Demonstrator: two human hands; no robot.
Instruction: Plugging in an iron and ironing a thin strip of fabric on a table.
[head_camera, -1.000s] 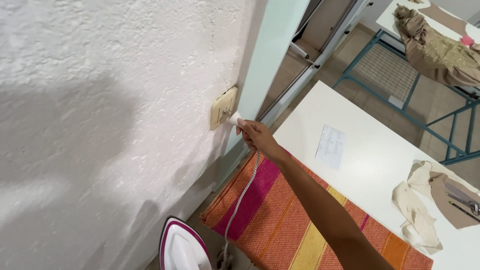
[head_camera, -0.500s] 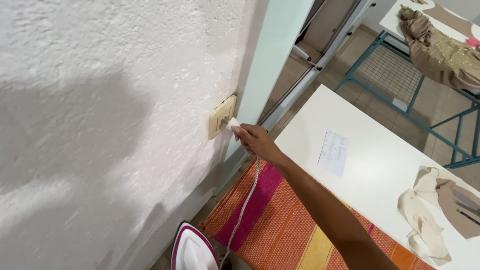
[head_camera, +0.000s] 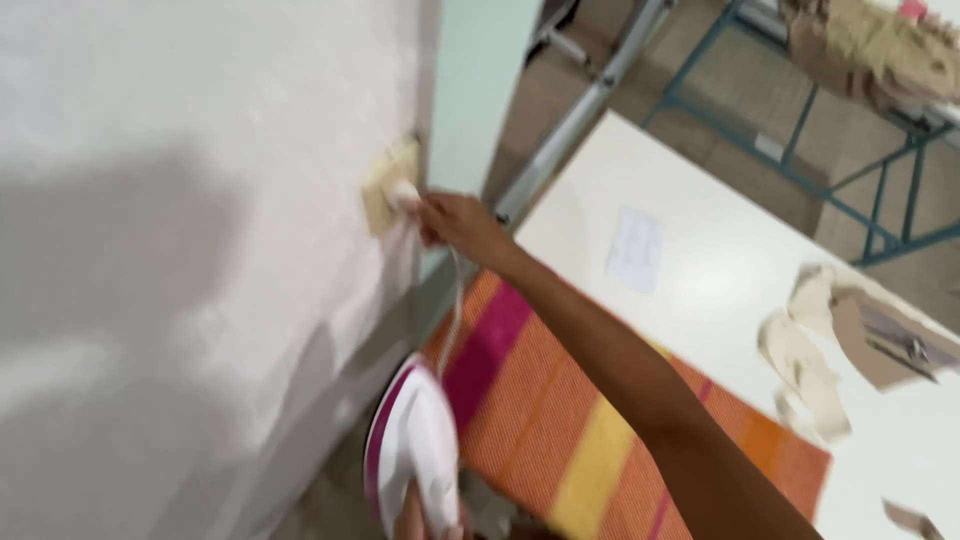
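A: Where is the right hand (head_camera: 455, 218)?
B: Stretched out to the wall, its fingers pinched narrow round the white plug (head_camera: 403, 193), which sits against the beige socket (head_camera: 385, 185)

A: And the cord (head_camera: 452, 310)?
B: It hangs from the plug, white and thin, down to the iron (head_camera: 415, 455), which stands low in the picture, white with a magenta edge

A: Is the left hand (head_camera: 420, 515) on the iron?
B: It shows only as a blurred bit at the bottom edge, touching the foot of the iron; whether it grips it I cannot tell

A: What lies beneath the arm?
B: A striped cloth (head_camera: 560, 410) in orange, pink and yellow, spread over the near end of the white worktop (head_camera: 720, 260)

A: Anything else on the worktop?
B: A sheet of paper (head_camera: 635, 250) near its middle, and well apart to the right some beige fabric pieces (head_camera: 800, 355). Beyond the worktop stands a blue-green metal frame (head_camera: 800, 150) carrying a heap of brown cloth (head_camera: 870, 50)
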